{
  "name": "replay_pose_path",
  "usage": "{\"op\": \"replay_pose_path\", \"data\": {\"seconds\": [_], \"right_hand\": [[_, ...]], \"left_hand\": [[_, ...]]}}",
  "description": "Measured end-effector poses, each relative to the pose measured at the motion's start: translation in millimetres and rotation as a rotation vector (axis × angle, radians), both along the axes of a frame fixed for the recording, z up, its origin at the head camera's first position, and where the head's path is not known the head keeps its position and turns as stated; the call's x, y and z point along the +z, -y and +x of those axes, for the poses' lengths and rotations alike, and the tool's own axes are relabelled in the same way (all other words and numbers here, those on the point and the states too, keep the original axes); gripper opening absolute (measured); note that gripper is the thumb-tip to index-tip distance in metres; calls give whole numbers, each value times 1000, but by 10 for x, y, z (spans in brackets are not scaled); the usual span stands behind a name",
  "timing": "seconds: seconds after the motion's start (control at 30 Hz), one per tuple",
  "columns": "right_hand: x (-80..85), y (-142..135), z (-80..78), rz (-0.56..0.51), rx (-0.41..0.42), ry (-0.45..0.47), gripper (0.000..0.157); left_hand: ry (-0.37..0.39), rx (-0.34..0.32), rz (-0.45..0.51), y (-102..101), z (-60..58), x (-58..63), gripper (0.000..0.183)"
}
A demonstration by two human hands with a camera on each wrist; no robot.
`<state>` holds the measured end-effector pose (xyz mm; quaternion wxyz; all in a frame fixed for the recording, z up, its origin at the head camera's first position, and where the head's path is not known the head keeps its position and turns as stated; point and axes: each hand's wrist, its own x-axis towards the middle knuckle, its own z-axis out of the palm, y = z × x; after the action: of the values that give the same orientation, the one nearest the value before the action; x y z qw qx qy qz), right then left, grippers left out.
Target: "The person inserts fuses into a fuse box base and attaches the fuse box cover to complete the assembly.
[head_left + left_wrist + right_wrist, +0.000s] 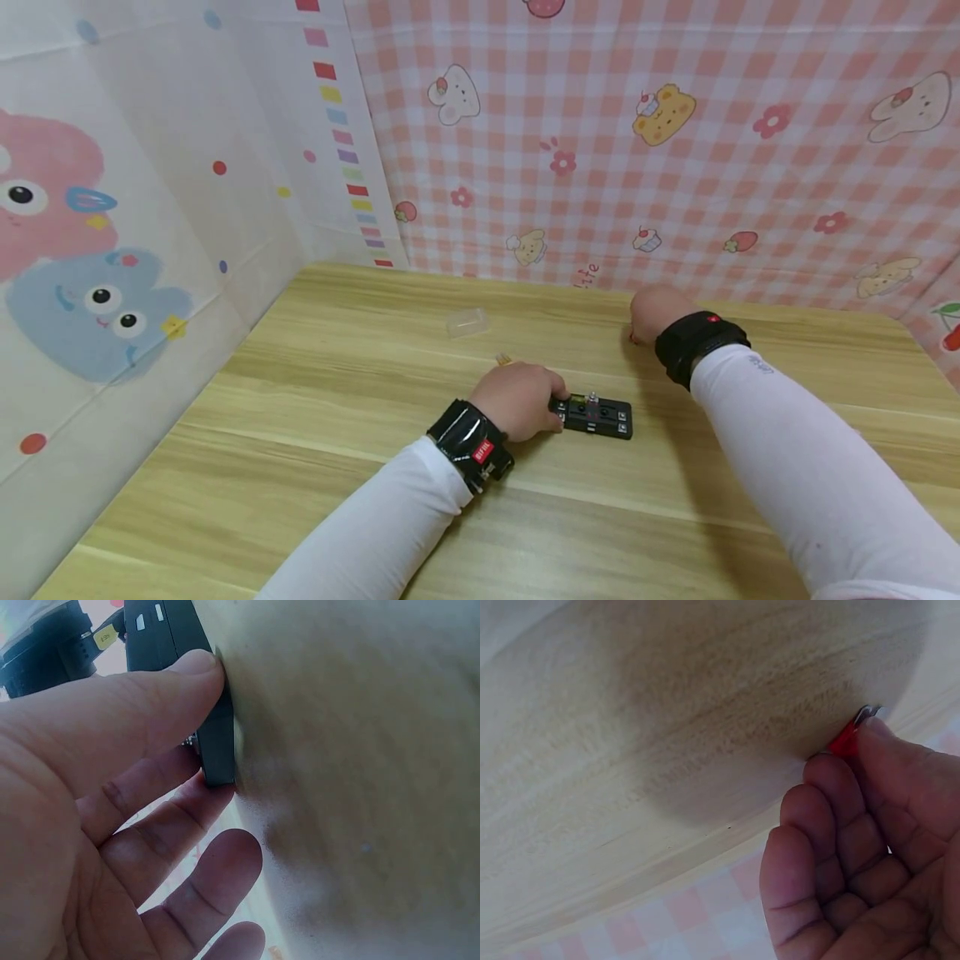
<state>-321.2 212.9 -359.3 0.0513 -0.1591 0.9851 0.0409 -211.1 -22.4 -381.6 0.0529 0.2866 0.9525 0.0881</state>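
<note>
A flat black rectangular block [617,421] lies on the table, with silver metal pieces at its ends and a small clear upright part in its middle. My left hand [519,402] grips its left end. In the left wrist view, the thumb presses one side of the black block [219,746] and two fingers touch the other. Farther back on the right, my right hand [657,315] is low at the table's rear. Between thumb and forefinger it pinches a small red piece [845,741] with a shiny metal end; the fingers hide most of it.
Behind the left hand lies a small clear plastic box [467,322]. Some small yellowish pieces [503,359] are just past the left knuckles. The wooden table [315,358] meets a pink checked cloth wall [510,167] at the back and a white printed one at left.
</note>
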Motion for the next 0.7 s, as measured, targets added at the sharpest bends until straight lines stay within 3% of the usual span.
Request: {"op": "replay_pose_path", "data": {"seconds": [0.2, 0.43, 0.7], "right_hand": [[25, 38, 45, -8, -8, -12, 18], [-18, 34, 44, -57, -48, 35, 15], [-36, 28, 62, -87, -39, 0, 17]], "left_hand": [[-3, -4, 8, 6, 11, 13, 36], [1, -2, 5, -4, 7, 8, 37], [5, 2, -1, 0, 11, 23, 39]]}}
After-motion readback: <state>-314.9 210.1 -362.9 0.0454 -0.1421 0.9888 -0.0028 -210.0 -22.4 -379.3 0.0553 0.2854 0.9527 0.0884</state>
